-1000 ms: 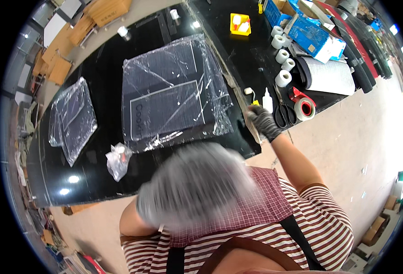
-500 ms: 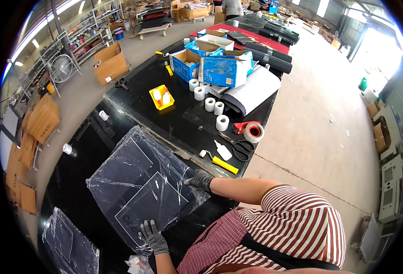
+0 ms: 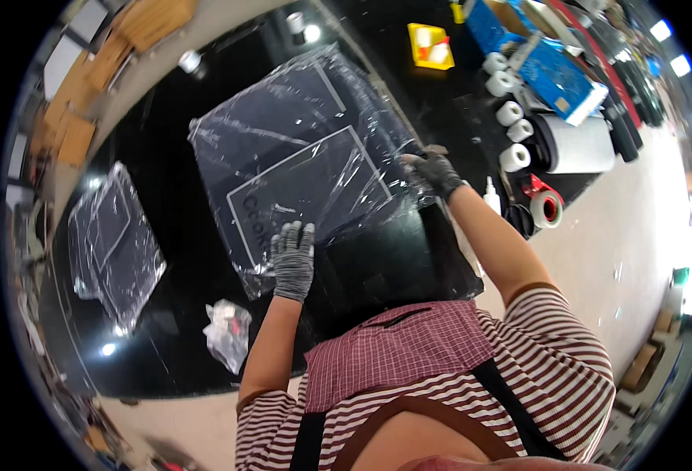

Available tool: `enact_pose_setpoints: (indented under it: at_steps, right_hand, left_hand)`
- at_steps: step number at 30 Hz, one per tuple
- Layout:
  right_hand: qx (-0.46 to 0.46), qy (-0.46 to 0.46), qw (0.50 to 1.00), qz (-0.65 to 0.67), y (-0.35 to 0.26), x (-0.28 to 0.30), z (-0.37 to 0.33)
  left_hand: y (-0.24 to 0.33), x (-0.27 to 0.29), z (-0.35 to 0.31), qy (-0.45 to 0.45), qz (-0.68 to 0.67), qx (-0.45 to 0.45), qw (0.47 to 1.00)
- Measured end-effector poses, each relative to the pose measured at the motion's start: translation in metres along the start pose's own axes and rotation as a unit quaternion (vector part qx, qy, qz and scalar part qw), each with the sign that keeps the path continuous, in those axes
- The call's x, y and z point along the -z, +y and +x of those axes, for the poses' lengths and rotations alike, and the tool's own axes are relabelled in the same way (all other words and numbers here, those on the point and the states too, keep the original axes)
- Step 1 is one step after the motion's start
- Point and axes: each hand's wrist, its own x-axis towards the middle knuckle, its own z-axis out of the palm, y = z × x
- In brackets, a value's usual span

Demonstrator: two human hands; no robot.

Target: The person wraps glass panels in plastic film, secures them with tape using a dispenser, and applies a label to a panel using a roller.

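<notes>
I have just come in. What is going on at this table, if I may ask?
A gloved person is handling a large, flat, plastic-wrapped item on the black table. The left hand is outstretched at its near edge; the right hand is at its right edge, though its grip is unclear. A smaller wrapped item lies to the left, with a crumpled plastic bag nearer the person.

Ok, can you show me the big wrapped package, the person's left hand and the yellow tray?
Big wrapped package (image 3: 295, 169): head view, near the middle of its dark top.
Left hand (image 3: 293, 263): head view, the back of it.
Yellow tray (image 3: 435, 65): head view, its near edge.
</notes>
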Motion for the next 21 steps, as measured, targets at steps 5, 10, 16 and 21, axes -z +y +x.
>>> enact_pose_setpoints:
  at_steps: [5,10,16,21]
  right_hand:
    - [-0.075,-0.134,0.988,0.027,0.062,0.043,-0.026]
    - [-0.095,-0.049,0.992,0.063,0.045,0.046,-0.051]
    - [-0.133,-0.034,0.986,0.097,0.044,0.05,-0.06]
    - [-0.101,-0.232,0.963,-0.089,0.023,0.036,-0.1]
  left_hand:
    - [0.017,0.016,-0.015,-0.03,-0.156,-0.045,0.986]
    - [0.034,0.037,0.037,0.02,-0.062,0.03,0.997]
    - [0.01,0.016,0.058,-0.09,-0.142,-0.026,0.985]
    - [-0.002,0.027,0.062,-0.038,-0.288,0.062,0.955]
